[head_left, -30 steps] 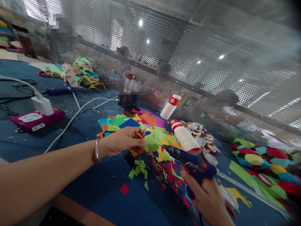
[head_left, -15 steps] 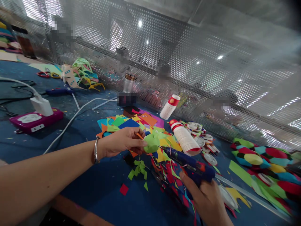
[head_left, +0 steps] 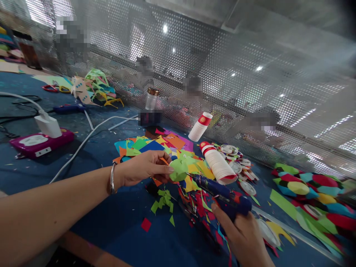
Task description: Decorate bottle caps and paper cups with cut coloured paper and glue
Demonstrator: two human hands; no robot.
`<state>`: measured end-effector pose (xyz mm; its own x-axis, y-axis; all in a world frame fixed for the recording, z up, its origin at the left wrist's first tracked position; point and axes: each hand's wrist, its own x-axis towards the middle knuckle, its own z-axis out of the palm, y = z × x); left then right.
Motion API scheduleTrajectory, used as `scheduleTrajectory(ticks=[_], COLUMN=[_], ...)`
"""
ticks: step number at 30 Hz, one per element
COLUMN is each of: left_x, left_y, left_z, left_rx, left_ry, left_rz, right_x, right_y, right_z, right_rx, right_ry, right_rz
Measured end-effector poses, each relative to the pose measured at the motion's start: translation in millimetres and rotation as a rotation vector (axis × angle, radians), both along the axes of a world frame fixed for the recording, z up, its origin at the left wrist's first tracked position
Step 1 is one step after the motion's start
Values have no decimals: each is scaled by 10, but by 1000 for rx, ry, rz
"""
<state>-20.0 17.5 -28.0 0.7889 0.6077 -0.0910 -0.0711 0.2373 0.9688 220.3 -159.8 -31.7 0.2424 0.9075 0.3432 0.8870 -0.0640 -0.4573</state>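
Over blue worktable: left hand pinches light-green paper cutout; right hand grips dark-blue glue gun, nozzle touching cutout; risk: hot glue reaching fingertips, thin cutout buckling

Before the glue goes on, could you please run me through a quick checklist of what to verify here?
1. Left hand pinches the green paper piece firmly: ok.
2. Right hand grips the glue gun: ok.
3. Nozzle meets the green paper piece: ok, tip at its lower edge.
4. Left fingertips away from the nozzle: not ok, they sit close.
5. Glue flowing: cannot tell.
6. Stack of paper cups out of the gun's way: ok.
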Motion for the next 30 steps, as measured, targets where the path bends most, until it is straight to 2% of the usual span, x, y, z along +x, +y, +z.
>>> scheduleTrajectory(ticks=[7,10,13,17,21,25,28,30], left_x=[-9,-10,-16,-28,-28,-30,-30,-29], left_y=[0,-1,24,71,86,83,91,102], left_z=[-10,-9,-18,-41,-51,-43,-38,-42], left_rx=[51,39,-41,-115,-125,-101,-82,-67], left_ry=[-11,-65,-109,-110,-123,-130,-119,-112], left_rz=[22,51,75,84,92,95,105,111], right_x=[35,62,167,340,382,327,341,409], right_y=[30,49,67,88,105,106,100,89], right_z=[-18,-14,-21,-68,-111,-117,-115,-104], right_rx=[-27,-50,-133,-232,-278,-273,-304,-327], right_ry=[-32,47,138,421,742,892,828,654], right_rz=[54,2,-124,-296,-312,-323,-334,-340])
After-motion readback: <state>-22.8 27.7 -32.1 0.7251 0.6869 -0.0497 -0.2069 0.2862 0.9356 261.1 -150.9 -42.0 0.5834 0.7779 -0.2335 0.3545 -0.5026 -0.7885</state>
